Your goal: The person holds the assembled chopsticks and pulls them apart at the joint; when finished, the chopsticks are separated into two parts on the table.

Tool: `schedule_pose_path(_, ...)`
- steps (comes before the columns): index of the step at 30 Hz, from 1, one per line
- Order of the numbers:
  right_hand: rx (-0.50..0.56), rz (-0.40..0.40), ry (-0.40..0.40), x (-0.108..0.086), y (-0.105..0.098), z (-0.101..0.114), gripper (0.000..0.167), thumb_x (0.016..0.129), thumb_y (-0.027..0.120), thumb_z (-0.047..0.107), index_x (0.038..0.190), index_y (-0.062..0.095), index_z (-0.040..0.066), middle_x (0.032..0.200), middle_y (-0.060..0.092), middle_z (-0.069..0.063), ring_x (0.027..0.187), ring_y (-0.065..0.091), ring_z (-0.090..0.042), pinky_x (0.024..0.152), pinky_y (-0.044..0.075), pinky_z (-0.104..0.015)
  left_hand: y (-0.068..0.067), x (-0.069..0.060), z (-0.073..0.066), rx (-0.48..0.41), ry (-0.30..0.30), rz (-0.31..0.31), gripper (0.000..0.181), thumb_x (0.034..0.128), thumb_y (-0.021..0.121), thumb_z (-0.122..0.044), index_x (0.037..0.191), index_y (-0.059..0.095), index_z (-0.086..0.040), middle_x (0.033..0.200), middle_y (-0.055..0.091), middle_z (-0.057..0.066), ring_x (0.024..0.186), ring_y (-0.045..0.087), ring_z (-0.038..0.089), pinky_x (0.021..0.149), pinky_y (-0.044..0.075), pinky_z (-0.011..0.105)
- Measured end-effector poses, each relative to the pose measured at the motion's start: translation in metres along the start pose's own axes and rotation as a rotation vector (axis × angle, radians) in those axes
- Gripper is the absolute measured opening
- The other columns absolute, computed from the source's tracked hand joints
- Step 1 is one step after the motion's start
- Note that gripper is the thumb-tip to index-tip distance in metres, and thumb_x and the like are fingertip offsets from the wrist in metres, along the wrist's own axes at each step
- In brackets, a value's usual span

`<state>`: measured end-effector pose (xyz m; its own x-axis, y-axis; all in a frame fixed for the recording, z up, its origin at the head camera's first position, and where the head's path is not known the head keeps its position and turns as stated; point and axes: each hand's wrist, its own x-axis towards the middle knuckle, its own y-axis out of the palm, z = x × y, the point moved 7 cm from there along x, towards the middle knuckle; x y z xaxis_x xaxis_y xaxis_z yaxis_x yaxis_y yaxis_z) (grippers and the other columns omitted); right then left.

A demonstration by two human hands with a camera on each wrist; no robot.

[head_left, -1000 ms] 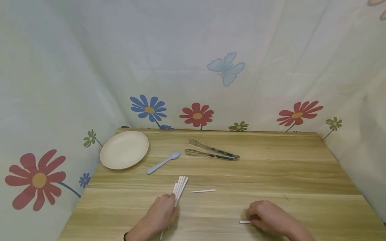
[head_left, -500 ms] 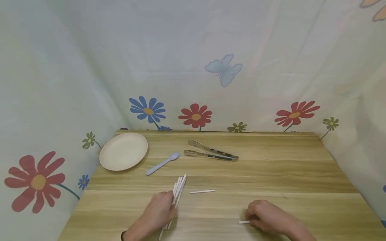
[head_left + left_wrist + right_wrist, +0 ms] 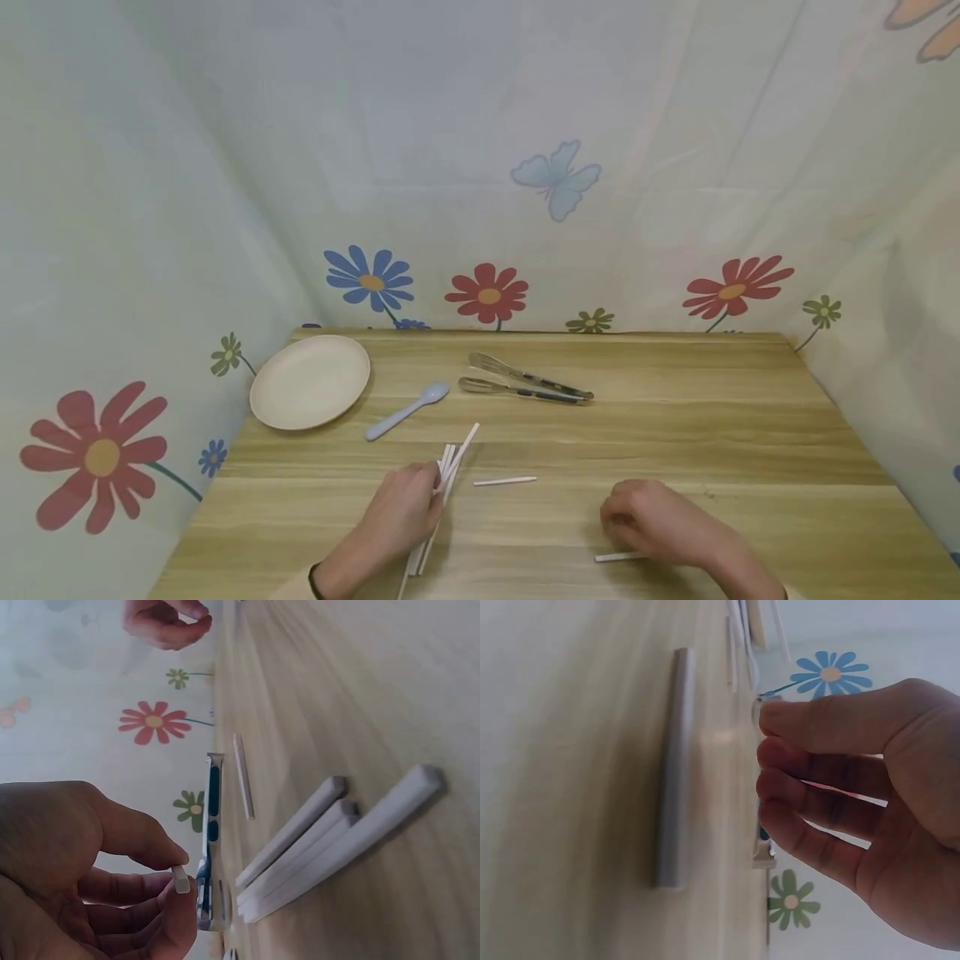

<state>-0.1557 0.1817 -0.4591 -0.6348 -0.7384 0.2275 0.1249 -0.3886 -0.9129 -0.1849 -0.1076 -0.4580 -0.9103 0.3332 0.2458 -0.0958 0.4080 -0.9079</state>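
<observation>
My left hand pinches one white stick between thumb and forefinger, raised above the other sticks. In the left wrist view that stick shows end-on, and several loose white sticks lie side by side on the table. My right hand hovers just over a single white stick; the right wrist view shows that stick lying apart from the loosely curled fingers, which hold nothing. Another short white stick lies between the two hands.
Towards the back left of the wooden table is a round cream plate. A light blue spoon lies right of it, and metal tongs with dark handles lie farther right. A flowered curtain surrounds the back and sides.
My right hand has risen off its stick, leaving it on the table. The left hand has drawn one stick up from the bunch, and the others now lie loose below.
</observation>
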Motion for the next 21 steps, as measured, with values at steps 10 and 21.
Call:
schedule_pose_path(10, -0.053, -0.018, 0.056, 0.025, -0.017, 0.003, 0.01, 0.083, 0.073, 0.011, 0.091, 0.072, 0.016, 0.085, 0.064, 0.011, 0.076, 0.057, 0.0, 0.063, 0.049, -0.02, -0.005, 0.011, -0.005, 0.014, 0.002, -0.014, 0.008, 0.0729, 0.07, -0.007, 0.074, 0.063, -0.011, 0.067, 0.058, -0.003, 0.058, 0.052, 0.011, 0.051, 0.04, 0.026)
schedule_pose_path(21, -0.095, -0.054, 0.044, 0.051, -0.023, 0.013, 0.012, 0.085, 0.073, 0.018, 0.098, 0.073, 0.016, 0.094, 0.068, 0.009, 0.085, 0.062, -0.006, 0.071, 0.053, -0.025, -0.005, 0.025, -0.018, 0.029, 0.015, -0.009, 0.006, 0.0778, 0.071, -0.011, 0.079, 0.067, -0.013, 0.069, 0.057, -0.006, 0.058, 0.052, 0.009, 0.048, 0.037, 0.023)
